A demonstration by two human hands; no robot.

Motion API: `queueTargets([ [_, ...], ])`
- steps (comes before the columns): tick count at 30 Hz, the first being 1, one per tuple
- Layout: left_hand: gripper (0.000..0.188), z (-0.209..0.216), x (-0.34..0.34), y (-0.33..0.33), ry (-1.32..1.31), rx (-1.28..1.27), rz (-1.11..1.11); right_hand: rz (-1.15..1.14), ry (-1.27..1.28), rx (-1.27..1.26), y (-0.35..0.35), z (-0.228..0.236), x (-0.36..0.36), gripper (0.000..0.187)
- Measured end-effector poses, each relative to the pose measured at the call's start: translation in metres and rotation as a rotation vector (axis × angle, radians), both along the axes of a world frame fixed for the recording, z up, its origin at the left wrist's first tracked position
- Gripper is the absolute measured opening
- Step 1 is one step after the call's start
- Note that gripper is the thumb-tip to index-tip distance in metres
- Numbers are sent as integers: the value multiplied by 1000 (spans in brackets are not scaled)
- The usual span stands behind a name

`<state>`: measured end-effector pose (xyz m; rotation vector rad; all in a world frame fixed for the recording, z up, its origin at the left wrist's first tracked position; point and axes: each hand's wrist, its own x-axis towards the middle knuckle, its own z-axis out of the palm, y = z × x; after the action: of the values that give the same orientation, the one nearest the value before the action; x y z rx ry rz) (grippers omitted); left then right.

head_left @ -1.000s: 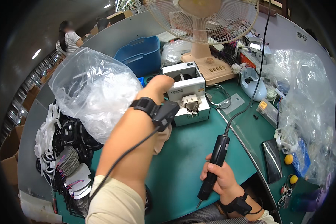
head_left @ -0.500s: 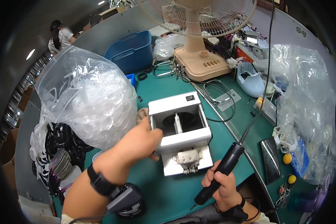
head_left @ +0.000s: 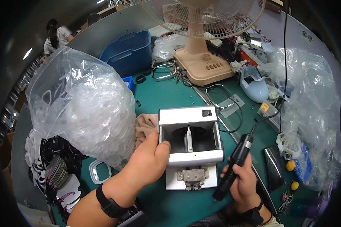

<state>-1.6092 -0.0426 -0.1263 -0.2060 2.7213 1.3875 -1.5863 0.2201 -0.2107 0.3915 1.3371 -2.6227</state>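
A silver open-framed appliance housing (head_left: 195, 157) stands on the green bench in front of me. It has a black rocker switch on its far bar, an upright metal shaft inside and a metal hinge-like bracket (head_left: 193, 176) at the near end. My left hand (head_left: 151, 155) grips its left side, thumb over the edge and fingers hidden beneath. In my right hand (head_left: 245, 182) is a black corded electric screwdriver (head_left: 235, 160), tilted with its tip down to the left. The tip is blurred, to the right of the bracket and apart from the housing.
A beige cloth (head_left: 146, 126) lies beside the housing. Left are a big clear bag of plastic parts (head_left: 98, 102), a white frame (head_left: 100, 181) and black cables. Behind stand a blue bin (head_left: 127, 53) and a beige fan (head_left: 204, 68). A dark curved cover (head_left: 273, 168) lies right.
The housing has turned slightly clockwise and shifted right and nearer, with my left hand still on it. My right hand has moved the screwdriver up and to the right.
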Motion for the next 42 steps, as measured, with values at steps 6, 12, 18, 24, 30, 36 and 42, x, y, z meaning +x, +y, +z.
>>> queueTargets([
  [6,43,5,-4,7,-65,25,158,-64,203,121,-19,-19,-11,82],
  [12,37,6,-11,-11,102,-49,74,-67,283,125,-24,-32,-35,66],
  [18,41,-1,-14,-21,88,-283,198,29,462,418,-27,-59,-33,58],
  [24,48,16,21,0,-50,93,255,66,446,314,7,-16,13,60],
  [30,49,27,76,9,141,21,131,-324,648,673,91,22,54,36],
  [36,43,44,120,13,191,-39,45,-23,91,1759,210,55,78,26],
  [42,34,30,132,10,198,-33,-100,-388,169,1928,293,30,68,47],
])
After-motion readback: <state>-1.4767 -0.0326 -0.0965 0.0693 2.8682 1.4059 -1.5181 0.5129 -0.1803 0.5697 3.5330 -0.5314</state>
